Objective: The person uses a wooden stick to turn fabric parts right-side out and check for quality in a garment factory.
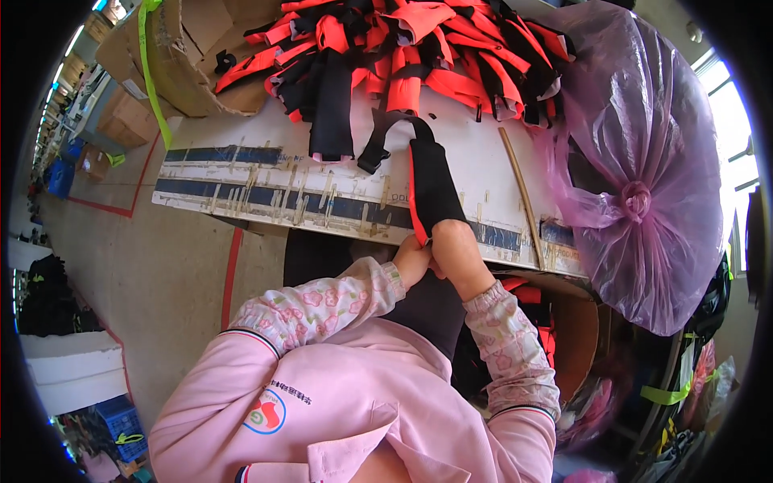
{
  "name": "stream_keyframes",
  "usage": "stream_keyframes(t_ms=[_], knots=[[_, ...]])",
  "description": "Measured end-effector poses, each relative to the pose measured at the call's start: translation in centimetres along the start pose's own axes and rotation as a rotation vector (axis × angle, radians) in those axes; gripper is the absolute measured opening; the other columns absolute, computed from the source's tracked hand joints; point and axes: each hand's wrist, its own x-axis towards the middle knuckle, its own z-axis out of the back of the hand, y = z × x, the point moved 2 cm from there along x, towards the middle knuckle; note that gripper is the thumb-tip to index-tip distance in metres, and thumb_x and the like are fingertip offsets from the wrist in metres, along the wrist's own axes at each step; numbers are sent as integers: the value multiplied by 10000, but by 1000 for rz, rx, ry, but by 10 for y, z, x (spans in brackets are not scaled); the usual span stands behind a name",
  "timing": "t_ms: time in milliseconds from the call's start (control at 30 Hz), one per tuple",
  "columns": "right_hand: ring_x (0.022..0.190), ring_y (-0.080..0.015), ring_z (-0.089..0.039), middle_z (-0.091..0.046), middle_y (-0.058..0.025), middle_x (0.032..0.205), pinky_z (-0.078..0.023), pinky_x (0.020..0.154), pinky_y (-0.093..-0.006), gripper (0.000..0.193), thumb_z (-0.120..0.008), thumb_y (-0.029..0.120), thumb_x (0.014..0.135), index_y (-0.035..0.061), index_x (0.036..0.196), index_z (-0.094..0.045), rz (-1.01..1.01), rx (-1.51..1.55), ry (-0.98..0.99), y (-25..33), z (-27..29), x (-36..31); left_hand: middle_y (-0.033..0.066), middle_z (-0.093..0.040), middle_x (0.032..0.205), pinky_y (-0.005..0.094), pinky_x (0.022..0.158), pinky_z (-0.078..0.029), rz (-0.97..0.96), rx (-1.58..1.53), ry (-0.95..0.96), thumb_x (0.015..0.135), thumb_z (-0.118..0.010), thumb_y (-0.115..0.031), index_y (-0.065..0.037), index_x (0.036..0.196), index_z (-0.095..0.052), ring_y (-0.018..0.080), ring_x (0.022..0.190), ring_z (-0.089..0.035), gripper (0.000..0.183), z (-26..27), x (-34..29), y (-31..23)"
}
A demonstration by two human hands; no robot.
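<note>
A black strap [435,181] with a bright orange edge hangs over the near edge of the worktable. Its far end narrows into webbing with a black plastic buckle [372,159]. At the strap's near end my left hand [412,262] is closed, its fingers pinching the end. My right hand [456,248] is closed there too, close against the left, with its back turned up. The fingertips and the exact spot they grip are partly hidden. Beyond lies a large heap of orange and black straps [403,56].
The white worktable [266,181] bears worn dark stripes and tape scraps. A thin wooden stick [519,189] lies at its right. A big tied purple plastic bag [652,185] bulges at the right edge. An open cardboard box [173,64] stands far left; another box [584,342] sits below the table.
</note>
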Motion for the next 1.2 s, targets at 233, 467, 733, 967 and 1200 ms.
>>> stream_keyframes(t_ms=[233,467,733,967,1200], knots=[[578,-323,-606,-598,-167,611,-500,560,-402,66,-618,80,608,24,601,-652,38,79,-77,12,-32,-17,66,-624,791,244,520,-453,88,-93,-84,848,-478,-11,-28,960,-591,120,678,-597,160,16,-7,40],[597,-304,-615,-599,-152,612,-500,569,-378,71,-614,79,654,30,636,-663,36,110,-49,20,-42,-25,44,-631,833,251,586,-456,23,-7,-86,806,-508,41,-28,1010,-605,123,719,-593,236,30,-6,56],[702,-268,-638,-618,-127,625,-499,655,-383,40,-662,98,637,72,615,-684,-84,166,389,-3,-96,-12,95,-587,633,288,372,-408,50,22,-5,839,-438,55,-26,947,-593,173,434,-537,206,27,-5,57],[786,-276,-632,-624,-142,660,-490,698,-381,62,-638,97,673,65,643,-683,-169,378,599,15,-85,-6,90,-521,512,307,288,-337,36,-58,-137,862,-399,31,-13,814,-577,194,333,-479,189,29,-1,63],[836,-298,-621,-626,-163,694,-482,726,-378,97,-606,99,717,45,716,-686,-268,423,669,36,-14,7,100,-595,795,323,601,-491,7,-121,-74,883,-467,-79,-25,977,-545,206,642,-581,134,39,-3,78]])
